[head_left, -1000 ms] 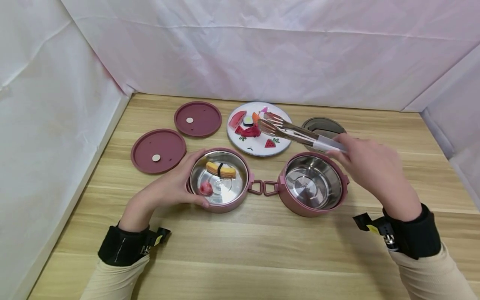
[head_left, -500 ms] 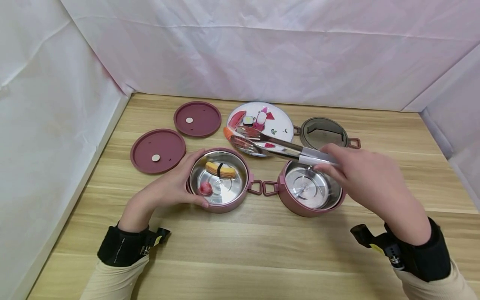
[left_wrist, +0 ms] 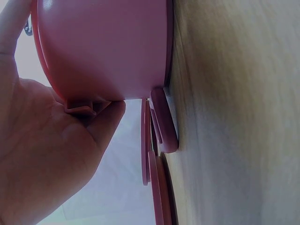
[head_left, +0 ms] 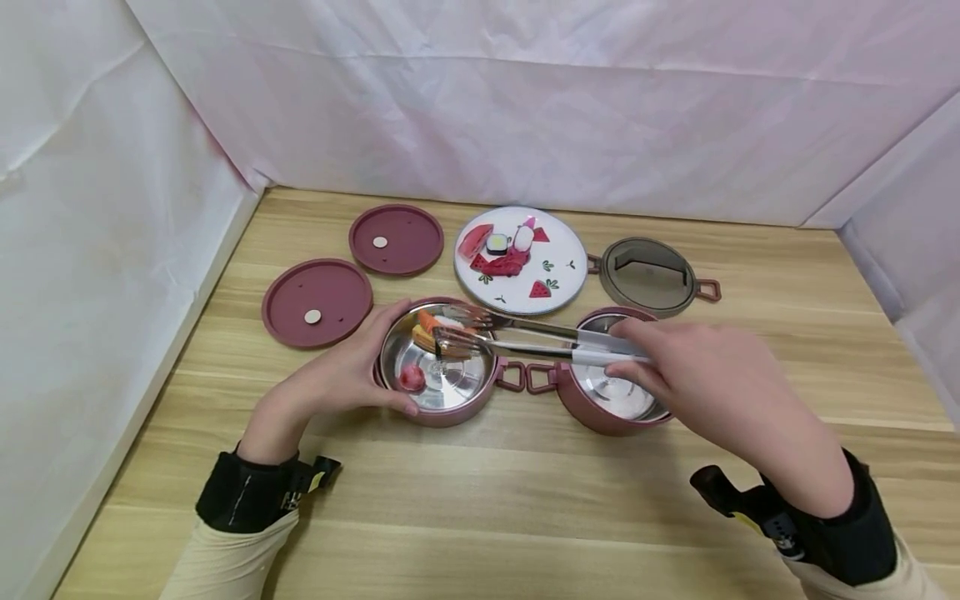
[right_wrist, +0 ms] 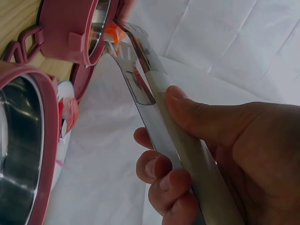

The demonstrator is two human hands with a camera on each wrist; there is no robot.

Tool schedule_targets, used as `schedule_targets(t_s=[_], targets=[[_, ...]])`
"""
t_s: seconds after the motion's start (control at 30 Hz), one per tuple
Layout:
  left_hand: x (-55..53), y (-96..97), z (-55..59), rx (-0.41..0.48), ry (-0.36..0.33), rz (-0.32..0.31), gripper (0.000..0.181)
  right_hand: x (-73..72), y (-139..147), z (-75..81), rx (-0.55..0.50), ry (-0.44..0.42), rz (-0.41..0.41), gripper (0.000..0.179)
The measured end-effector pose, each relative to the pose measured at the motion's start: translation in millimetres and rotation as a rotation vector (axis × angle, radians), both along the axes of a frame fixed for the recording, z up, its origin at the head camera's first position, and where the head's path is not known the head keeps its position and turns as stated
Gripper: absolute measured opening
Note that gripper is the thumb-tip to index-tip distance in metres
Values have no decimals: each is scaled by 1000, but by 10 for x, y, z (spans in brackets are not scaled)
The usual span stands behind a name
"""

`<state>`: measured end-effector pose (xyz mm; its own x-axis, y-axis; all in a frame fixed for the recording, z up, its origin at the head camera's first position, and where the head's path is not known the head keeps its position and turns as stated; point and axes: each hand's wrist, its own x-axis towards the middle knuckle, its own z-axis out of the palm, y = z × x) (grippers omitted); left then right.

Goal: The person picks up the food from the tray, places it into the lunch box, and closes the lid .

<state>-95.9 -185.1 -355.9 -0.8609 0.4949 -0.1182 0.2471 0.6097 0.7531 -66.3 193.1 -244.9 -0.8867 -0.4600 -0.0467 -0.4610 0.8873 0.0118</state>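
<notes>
My left hand (head_left: pixel 330 379) grips the side of the left pink pot (head_left: pixel 457 412), thumb and fingers spread around its wall. Inside that steel-lined pot lie a yellow toy sushi piece (head_left: pixel 422 338) with a black band and a small reddish ball (head_left: pixel 412 377). My right hand (head_left: pixel 712 383) holds metal tongs (head_left: pixel 536 337) by their pale handles. The tongs' tips reach into the left pot with an orange-and-white toy sushi piece (head_left: pixel 429 321) between them, partly hidden. Under the tongs and right hand stands a second pink pot (head_left: pixel 600 412), its handle near the first pot's.
Behind the pots, a white plate (head_left: pixel 573 279) carries several toy sushi pieces. A dark see-through lid (head_left: pixel 648 287) with handles lies right of it. Two maroon lids (head_left: pixel 330 292) rest at the left. White cloth walls (head_left: pixel 540 125) enclose the table's back and sides.
The tongs have carried the orange sushi piece from the plate leftward and down into the left pot. My right hand has moved nearer and left. The left hand stays in place.
</notes>
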Motion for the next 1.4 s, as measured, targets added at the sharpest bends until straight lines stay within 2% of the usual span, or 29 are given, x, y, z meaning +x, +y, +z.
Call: schedule_targets(t_s=[0.33, 0.6, 0.9, 1.4], targets=[[6, -3, -9, 10, 3, 1, 131, 36, -209, 0, 21, -70, 3, 24], [10, -10, -21, 22, 14, 0, 131, 33, -321, -13, 38, -58, -1, 28], [18, -13, -23, 27, 15, 0, 131, 23, -381, -27, 60, -63, 30, 28], [26, -2, -9, 29, 37, 2, 132, 38, -369, -35, 47, -78, 48, 28]])
